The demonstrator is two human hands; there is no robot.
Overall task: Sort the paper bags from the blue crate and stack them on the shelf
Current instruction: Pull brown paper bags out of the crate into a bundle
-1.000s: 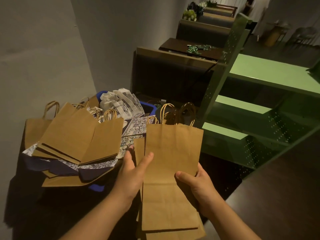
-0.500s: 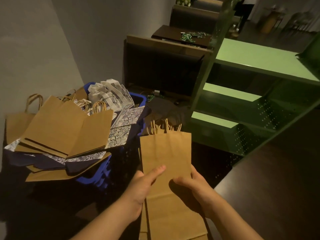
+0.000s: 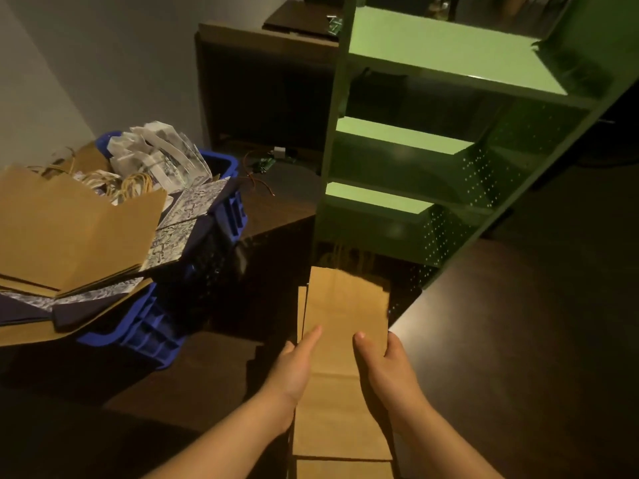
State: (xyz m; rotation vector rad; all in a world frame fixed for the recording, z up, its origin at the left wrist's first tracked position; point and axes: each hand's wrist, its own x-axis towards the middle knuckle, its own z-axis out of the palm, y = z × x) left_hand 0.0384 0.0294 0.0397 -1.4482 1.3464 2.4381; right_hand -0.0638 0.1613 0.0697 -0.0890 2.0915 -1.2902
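I hold a small stack of flat brown paper bags (image 3: pixel 345 305) low in front of me, handles pointing toward the green shelf unit (image 3: pixel 446 57). My left hand (image 3: pixel 294 368) grips the stack's left edge with the thumb on top. On the right edge sits my right hand (image 3: pixel 383 361), thumb also on top. The blue crate (image 3: pixel 152 326) stands at the left, heaped with brown bags (image 3: pixel 76 226), white bags (image 3: pixel 155 157) and blue-patterned bags (image 3: pixel 193 205).
The green shelf unit has three lit shelves, the lowest (image 3: pixel 377 198) just beyond the bags' handles. A dark cabinet (image 3: pixel 262 91) stands behind the crate against a grey wall. Loose wires (image 3: pixel 262 167) lie on a low dark surface. Dark floor spreads to the right.
The held stack has dropped lower and moved forward toward the shelf's bottom. My view has tilted down and right, so the crate now sits farther left.
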